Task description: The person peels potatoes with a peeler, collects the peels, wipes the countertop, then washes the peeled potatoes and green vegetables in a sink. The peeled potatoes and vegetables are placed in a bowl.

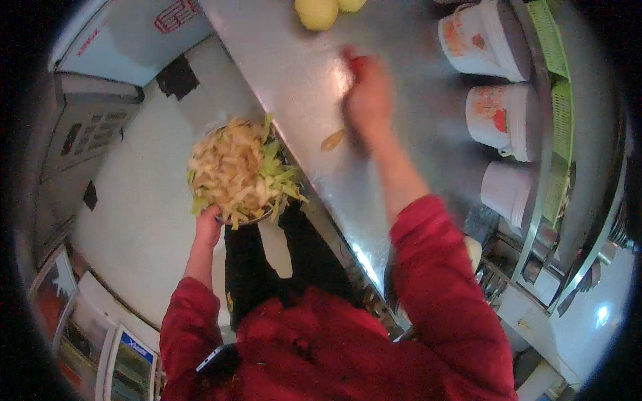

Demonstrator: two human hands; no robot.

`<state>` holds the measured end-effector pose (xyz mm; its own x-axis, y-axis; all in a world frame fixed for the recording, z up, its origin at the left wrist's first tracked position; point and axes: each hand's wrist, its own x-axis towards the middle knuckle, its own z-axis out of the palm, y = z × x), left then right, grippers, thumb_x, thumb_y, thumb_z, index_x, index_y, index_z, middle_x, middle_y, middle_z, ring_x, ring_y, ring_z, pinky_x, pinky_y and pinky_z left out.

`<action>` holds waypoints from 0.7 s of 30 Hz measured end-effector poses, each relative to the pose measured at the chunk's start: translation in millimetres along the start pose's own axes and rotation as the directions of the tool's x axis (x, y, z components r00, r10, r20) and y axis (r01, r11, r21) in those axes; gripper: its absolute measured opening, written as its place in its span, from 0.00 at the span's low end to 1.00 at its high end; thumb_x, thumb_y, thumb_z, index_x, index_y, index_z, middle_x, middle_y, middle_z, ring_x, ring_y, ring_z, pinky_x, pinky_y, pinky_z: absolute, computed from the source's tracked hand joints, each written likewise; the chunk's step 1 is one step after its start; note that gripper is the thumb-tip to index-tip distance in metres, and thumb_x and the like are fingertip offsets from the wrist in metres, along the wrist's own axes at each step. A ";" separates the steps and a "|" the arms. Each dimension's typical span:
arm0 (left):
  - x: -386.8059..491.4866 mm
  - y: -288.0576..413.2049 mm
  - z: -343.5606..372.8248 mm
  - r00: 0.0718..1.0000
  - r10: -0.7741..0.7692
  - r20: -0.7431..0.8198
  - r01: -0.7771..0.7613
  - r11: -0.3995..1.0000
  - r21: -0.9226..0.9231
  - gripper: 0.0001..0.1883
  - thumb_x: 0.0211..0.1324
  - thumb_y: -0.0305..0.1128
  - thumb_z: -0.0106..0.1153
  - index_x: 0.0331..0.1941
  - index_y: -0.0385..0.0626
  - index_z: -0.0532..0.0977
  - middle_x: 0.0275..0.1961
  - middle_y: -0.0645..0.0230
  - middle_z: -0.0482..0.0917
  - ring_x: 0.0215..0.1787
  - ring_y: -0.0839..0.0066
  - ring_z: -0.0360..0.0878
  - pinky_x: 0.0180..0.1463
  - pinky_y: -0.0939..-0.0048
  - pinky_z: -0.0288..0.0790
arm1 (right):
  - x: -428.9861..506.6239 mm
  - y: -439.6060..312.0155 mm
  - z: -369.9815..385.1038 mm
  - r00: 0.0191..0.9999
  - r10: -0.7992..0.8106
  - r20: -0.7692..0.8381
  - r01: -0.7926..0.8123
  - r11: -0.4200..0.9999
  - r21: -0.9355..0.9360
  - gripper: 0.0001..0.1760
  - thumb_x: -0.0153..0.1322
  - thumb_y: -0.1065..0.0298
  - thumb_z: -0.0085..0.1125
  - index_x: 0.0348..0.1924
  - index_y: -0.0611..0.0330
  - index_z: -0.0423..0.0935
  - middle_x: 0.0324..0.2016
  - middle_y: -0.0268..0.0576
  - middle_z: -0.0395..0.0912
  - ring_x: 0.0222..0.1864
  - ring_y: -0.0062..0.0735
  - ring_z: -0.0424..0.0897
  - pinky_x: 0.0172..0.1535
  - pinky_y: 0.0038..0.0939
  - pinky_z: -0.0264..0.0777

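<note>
My left hand (209,219) grips the near rim of a round container (256,219), holding it beside the counter's edge above the floor. Pale and brownish peelings (230,163) are heaped over its top, with green vegetable trimmings (276,173) along the right side; they hide most of the container. Motion blurs my right hand (370,97), which is over the stainless steel counter (311,95). Whether its fingers hold anything is unclear. One thin brownish peel scrap (332,141) lies on the metal, just left of my right wrist.
Round yellow produce (316,12) sits at the counter's far end. White plastic buckets (496,120) line the right side, by green plastic baskets (562,120) on a shelf. A white appliance (130,40) stands at upper left. Pale floor (140,175) stretches left of the counter.
</note>
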<state>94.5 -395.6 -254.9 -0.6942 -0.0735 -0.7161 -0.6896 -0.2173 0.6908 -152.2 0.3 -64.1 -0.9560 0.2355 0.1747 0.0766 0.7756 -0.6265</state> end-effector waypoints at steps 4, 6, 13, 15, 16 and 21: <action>-12.1 47.5 19.3 0.988 -0.147 -0.043 0.134 0.965 -0.226 0.03 0.56 0.27 0.57 0.31 0.41 0.75 0.36 0.66 0.80 0.36 0.69 0.80 0.36 0.62 0.75 | -82.5 -74.5 65.9 0.930 -0.331 0.160 0.308 0.939 0.153 0.12 0.74 0.70 0.53 0.48 0.56 0.82 0.48 0.48 0.81 0.52 0.52 0.78 0.55 0.46 0.72; -19.7 53.2 17.8 0.989 -0.148 -0.015 0.139 0.957 -0.254 0.04 0.57 0.28 0.56 0.33 0.41 0.76 0.37 0.64 0.80 0.38 0.67 0.81 0.38 0.60 0.77 | -94.9 -97.4 79.5 0.939 -0.302 0.166 0.228 0.906 0.358 0.17 0.73 0.75 0.50 0.51 0.58 0.82 0.50 0.49 0.82 0.52 0.50 0.80 0.55 0.46 0.74; -22.2 15.8 19.1 0.950 -0.309 0.040 0.300 0.874 -0.382 0.16 0.59 0.25 0.58 0.52 0.43 0.75 0.44 0.66 0.80 0.44 0.65 0.82 0.45 0.58 0.78 | -34.6 -33.8 -77.1 0.801 0.513 0.309 -0.586 0.563 0.583 0.29 0.68 0.83 0.45 0.62 0.63 0.77 0.35 0.49 0.84 0.21 0.34 0.79 0.21 0.35 0.74; -15.1 16.3 11.4 0.948 -0.315 0.034 0.308 0.890 -0.337 0.16 0.57 0.24 0.58 0.50 0.42 0.75 0.44 0.66 0.80 0.44 0.65 0.82 0.45 0.59 0.78 | -30.1 48.8 -105.2 0.778 0.628 0.024 -0.501 0.597 0.626 0.29 0.70 0.81 0.46 0.64 0.59 0.77 0.37 0.46 0.84 0.29 0.32 0.83 0.32 0.35 0.79; -11.0 12.7 7.2 0.950 -0.310 0.030 0.303 0.896 -0.324 0.16 0.56 0.24 0.58 0.50 0.42 0.75 0.44 0.66 0.80 0.44 0.66 0.82 0.45 0.59 0.78 | -33.1 113.6 -116.3 0.829 0.548 -0.109 -0.450 0.771 0.450 0.27 0.71 0.79 0.47 0.64 0.61 0.77 0.40 0.47 0.83 0.33 0.37 0.84 0.38 0.38 0.79; 20.5 28.7 0.6 0.988 -0.150 0.027 0.152 0.961 -0.232 0.13 0.54 0.22 0.57 0.45 0.42 0.76 0.41 0.67 0.79 0.42 0.69 0.81 0.43 0.61 0.77 | 19.8 104.0 -38.5 0.964 -0.016 -0.264 -0.090 0.920 -0.382 0.16 0.71 0.74 0.48 0.50 0.64 0.79 0.45 0.58 0.80 0.48 0.60 0.80 0.53 0.50 0.74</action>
<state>60.4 -402.8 -249.7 -0.5882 -0.0136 -0.8086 -0.7203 -0.4458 0.5314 -152.3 108.2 -96.5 -0.8486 0.3696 0.3786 0.2643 0.9160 -0.3018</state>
